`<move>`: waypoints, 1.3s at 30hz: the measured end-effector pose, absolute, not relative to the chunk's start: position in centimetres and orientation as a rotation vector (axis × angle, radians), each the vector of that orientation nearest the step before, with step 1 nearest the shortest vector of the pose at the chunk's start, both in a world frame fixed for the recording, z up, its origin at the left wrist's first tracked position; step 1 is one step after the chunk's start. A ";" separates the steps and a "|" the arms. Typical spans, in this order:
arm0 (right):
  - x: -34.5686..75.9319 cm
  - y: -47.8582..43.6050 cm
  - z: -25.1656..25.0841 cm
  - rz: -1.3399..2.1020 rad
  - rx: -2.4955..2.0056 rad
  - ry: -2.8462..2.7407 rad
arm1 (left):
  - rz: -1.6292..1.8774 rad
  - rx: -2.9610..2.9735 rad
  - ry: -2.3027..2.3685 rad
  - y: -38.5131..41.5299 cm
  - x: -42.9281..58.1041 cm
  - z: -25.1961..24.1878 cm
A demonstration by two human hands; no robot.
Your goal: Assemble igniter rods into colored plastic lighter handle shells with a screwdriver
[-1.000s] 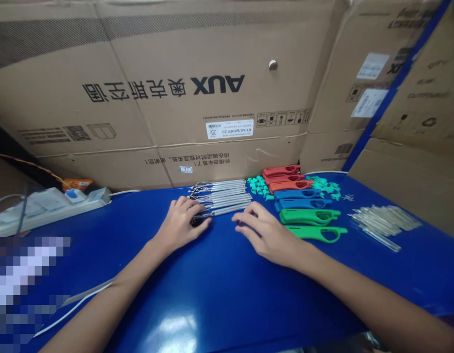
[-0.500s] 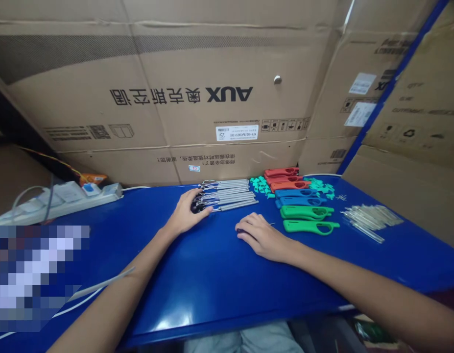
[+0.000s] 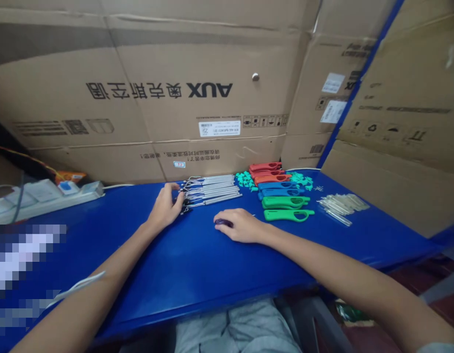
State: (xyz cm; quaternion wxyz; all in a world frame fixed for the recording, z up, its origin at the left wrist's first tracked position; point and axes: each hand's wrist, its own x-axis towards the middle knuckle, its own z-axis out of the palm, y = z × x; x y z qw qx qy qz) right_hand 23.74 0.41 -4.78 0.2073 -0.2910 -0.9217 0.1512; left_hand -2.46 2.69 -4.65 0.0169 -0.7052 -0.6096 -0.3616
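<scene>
My left hand (image 3: 167,206) rests at the wired ends of a row of silver metal rods (image 3: 221,189). Its thumb and fingers are apart, and I see no rod gripped between them. Thin wires and small dark ends stick out of the rods beside the fingertips. Closed around the dark purple handle of a screwdriver (image 3: 224,222) is my right hand (image 3: 242,225), low over the blue table (image 3: 175,274). A thin metal shaft shows just behind that hand; most of the tool is hidden.
Red, orange, blue and green plastic lighter shells (image 3: 287,202) lie stacked to the right, with small turquoise pieces (image 3: 245,180) around them. Clear plastic tubes (image 3: 342,205) lie farther right. A white power strip (image 3: 46,196) is at left. Cardboard (image 3: 168,117) walls the back.
The view has swung right, so everything appears farther left. My left hand has drawn back slightly from the rod ends. My right hand stays closed around the screwdriver, its purple handle showing more.
</scene>
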 end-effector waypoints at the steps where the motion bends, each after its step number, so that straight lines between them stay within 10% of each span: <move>1: 23.6 0.4 -4.8 0.407 -0.814 -2.575 | -1.107 -2.216 -1.864 2.6 -2.4 -4.6; 39: 22.6 -0.2 -5.7 0.133 -0.463 -2.328 | -0.975 -2.433 -1.058 2.2 0.8 -5.0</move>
